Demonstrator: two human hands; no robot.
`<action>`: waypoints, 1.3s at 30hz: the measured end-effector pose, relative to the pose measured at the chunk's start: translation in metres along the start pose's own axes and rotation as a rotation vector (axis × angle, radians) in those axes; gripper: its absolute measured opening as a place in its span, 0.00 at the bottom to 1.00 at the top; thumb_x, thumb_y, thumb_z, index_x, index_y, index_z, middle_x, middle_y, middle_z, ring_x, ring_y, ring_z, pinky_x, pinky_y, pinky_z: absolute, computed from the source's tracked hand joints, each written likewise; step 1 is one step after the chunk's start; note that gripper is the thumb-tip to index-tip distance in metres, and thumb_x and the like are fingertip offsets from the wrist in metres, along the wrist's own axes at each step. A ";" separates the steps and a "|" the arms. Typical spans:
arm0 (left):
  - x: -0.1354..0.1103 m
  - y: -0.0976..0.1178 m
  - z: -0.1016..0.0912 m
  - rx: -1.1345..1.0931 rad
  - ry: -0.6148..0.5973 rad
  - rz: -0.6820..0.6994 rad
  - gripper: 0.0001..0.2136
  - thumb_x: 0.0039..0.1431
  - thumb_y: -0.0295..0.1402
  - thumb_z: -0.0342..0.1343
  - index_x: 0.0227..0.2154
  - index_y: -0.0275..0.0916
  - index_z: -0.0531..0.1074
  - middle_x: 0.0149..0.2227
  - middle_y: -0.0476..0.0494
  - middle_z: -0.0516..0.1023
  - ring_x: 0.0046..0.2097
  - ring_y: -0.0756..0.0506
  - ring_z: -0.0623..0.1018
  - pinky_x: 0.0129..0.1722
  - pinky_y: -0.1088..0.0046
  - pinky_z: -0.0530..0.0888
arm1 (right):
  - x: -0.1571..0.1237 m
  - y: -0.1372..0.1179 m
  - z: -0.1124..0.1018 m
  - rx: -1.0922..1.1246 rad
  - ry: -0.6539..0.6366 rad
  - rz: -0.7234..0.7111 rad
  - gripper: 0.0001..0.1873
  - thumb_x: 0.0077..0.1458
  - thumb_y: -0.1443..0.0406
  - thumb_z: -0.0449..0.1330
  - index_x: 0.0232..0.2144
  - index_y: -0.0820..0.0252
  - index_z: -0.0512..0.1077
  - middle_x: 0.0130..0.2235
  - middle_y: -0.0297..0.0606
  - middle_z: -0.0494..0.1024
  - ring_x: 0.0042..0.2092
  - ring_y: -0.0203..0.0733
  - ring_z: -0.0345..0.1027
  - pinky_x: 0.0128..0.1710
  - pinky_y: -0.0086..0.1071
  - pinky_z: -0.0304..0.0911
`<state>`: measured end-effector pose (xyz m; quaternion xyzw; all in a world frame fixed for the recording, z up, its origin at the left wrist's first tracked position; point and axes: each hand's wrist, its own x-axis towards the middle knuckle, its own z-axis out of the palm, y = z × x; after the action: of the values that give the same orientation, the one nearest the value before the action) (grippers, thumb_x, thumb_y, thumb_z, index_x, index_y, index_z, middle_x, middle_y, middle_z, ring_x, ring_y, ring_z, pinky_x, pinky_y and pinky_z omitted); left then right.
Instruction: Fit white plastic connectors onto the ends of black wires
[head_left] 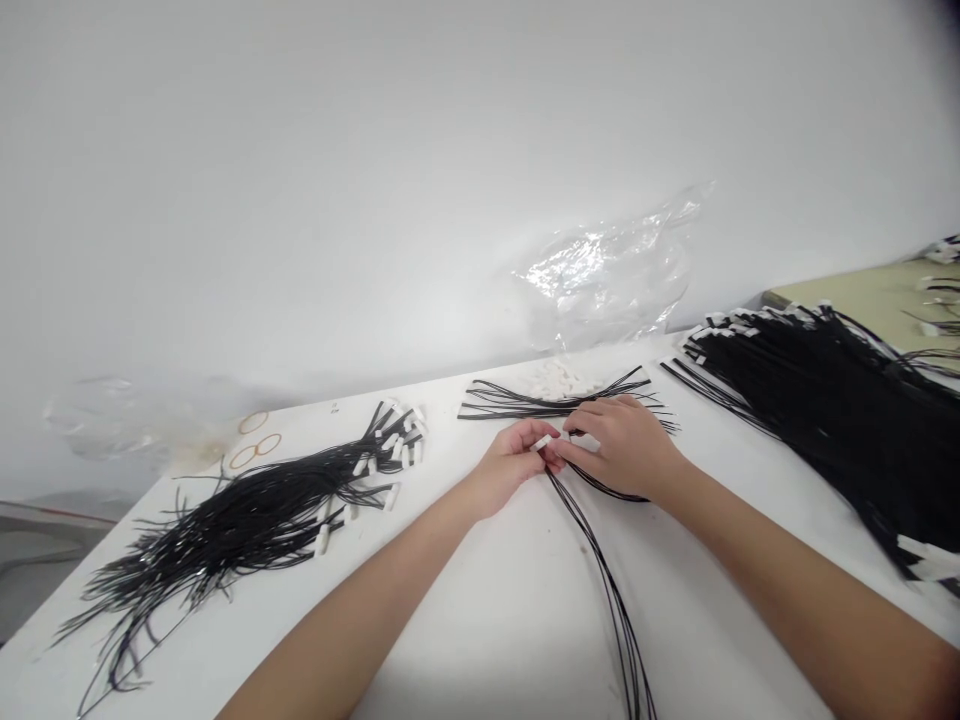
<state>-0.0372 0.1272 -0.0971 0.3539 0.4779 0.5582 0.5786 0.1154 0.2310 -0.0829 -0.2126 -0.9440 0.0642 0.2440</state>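
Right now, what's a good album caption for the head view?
Left hand and right hand meet at a white plug, black wires piled either side.

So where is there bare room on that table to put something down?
White tabletop shows bare between the left forearm and the cables trailing from the left hand, between that forearm and the left wire pile, and between the right forearm and the big black stack. Around the right hand it's crowded: short wires, white pieces, a plastic bag behind.

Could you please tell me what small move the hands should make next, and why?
Perhaps the right hand could press the black wires gently toward the white connector: the left hand pinches it, the wires trail from between the hands, and their seating is too small to see.
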 end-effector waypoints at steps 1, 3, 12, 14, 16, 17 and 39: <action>0.000 0.000 0.001 0.018 0.002 0.008 0.20 0.38 0.17 0.49 0.38 0.35 0.67 0.33 0.46 0.72 0.34 0.49 0.73 0.39 0.69 0.68 | 0.000 0.001 0.001 -0.011 -0.007 0.001 0.15 0.55 0.55 0.52 0.28 0.58 0.72 0.30 0.33 0.75 0.34 0.36 0.67 0.39 0.32 0.50; 0.000 0.001 0.001 0.045 0.009 0.022 0.18 0.40 0.18 0.49 0.38 0.35 0.66 0.32 0.46 0.71 0.33 0.50 0.72 0.38 0.70 0.68 | 0.000 0.001 0.002 -0.026 -0.015 0.000 0.15 0.56 0.55 0.51 0.28 0.58 0.71 0.30 0.33 0.75 0.35 0.36 0.66 0.38 0.32 0.50; -0.002 0.007 0.006 0.124 0.058 0.003 0.14 0.42 0.19 0.47 0.34 0.37 0.65 0.31 0.50 0.69 0.31 0.51 0.73 0.36 0.71 0.68 | 0.003 0.005 0.006 -0.057 -0.017 0.040 0.17 0.60 0.57 0.46 0.32 0.57 0.72 0.34 0.35 0.75 0.39 0.36 0.66 0.39 0.31 0.52; -0.003 0.007 0.008 0.161 0.065 0.015 0.12 0.43 0.19 0.47 0.33 0.37 0.64 0.29 0.50 0.69 0.30 0.51 0.73 0.36 0.72 0.68 | 0.003 0.009 0.008 -0.055 -0.012 0.041 0.16 0.59 0.58 0.48 0.31 0.58 0.72 0.34 0.36 0.74 0.40 0.37 0.65 0.39 0.31 0.52; -0.003 0.006 0.010 0.229 0.066 0.046 0.12 0.43 0.19 0.46 0.33 0.37 0.64 0.29 0.49 0.70 0.31 0.50 0.73 0.36 0.72 0.67 | 0.004 0.011 0.010 -0.048 -0.006 0.037 0.14 0.58 0.59 0.50 0.29 0.58 0.73 0.35 0.37 0.74 0.40 0.37 0.64 0.39 0.31 0.52; -0.003 0.005 0.010 0.263 0.064 0.058 0.13 0.43 0.19 0.45 0.34 0.37 0.64 0.29 0.49 0.70 0.31 0.50 0.74 0.36 0.72 0.67 | 0.004 0.012 0.011 -0.046 -0.006 0.037 0.14 0.58 0.60 0.51 0.29 0.58 0.73 0.35 0.37 0.73 0.40 0.37 0.63 0.39 0.31 0.53; -0.019 -0.004 0.023 1.022 0.139 0.494 0.17 0.53 0.23 0.46 0.44 0.41 0.71 0.40 0.39 0.72 0.40 0.43 0.70 0.44 0.64 0.65 | 0.002 0.015 0.024 -0.137 -0.036 0.035 0.09 0.56 0.62 0.52 0.36 0.57 0.70 0.41 0.37 0.72 0.43 0.40 0.62 0.44 0.36 0.48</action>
<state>-0.0130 0.1109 -0.0915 0.6526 0.6270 0.3967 0.1533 0.1077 0.2445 -0.1062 -0.2440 -0.9466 0.0074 0.2107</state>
